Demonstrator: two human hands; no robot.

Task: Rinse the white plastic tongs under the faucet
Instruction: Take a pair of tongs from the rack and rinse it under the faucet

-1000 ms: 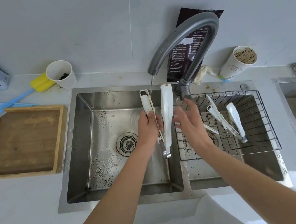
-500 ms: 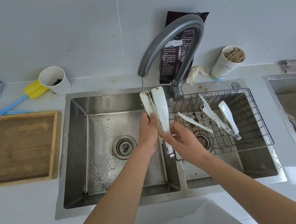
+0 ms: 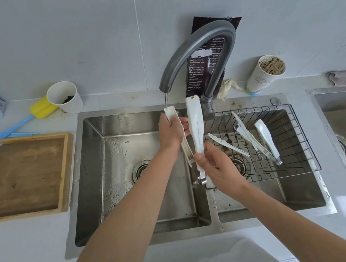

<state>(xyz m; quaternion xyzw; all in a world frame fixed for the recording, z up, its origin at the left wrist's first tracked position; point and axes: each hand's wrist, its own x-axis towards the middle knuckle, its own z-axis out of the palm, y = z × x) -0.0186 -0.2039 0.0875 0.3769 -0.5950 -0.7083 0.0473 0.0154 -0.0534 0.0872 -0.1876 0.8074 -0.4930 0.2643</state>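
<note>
Nearest, past the front edge of the tabletop (image 3: 27, 244), the right hand (image 3: 217, 164) is closed round the lower end of the white plastic tongs (image 3: 196, 127). Its thumb and fingers pinch the handle just above the metal hinge, which hangs over the divider of the double sink (image 3: 96, 165). The tongs stand nearly upright, spread in a V.

Further in, the left hand (image 3: 171, 134) grips the left arm of the tongs just below its scooped tip, fingers curled round it. That tip sits under the thin stream (image 3: 166, 101) falling from the faucet (image 3: 198, 40). The right arm, with a brown spot at its top, stands beside the water and apart from it.

The stream is narrow, so the rinse likely goes best slowly:
- Turn the scoop's inner face into the water.
- Let the flow run down toward the hinge, with the left thumb rubbing off any residue.
- Slide the tongs sideways to bring the spotted tip under the spout.
- Keep the low right-hand grip as the pivot, which leaves both arms free to wash.
- Hold the V over the left basin so the runoff reaches its drain.

Beyond, a wire rack (image 3: 299, 133) in the right basin holds more white tongs (image 3: 267, 136), and a dark bag (image 3: 200, 67) leans on the wall behind the faucet.
</note>
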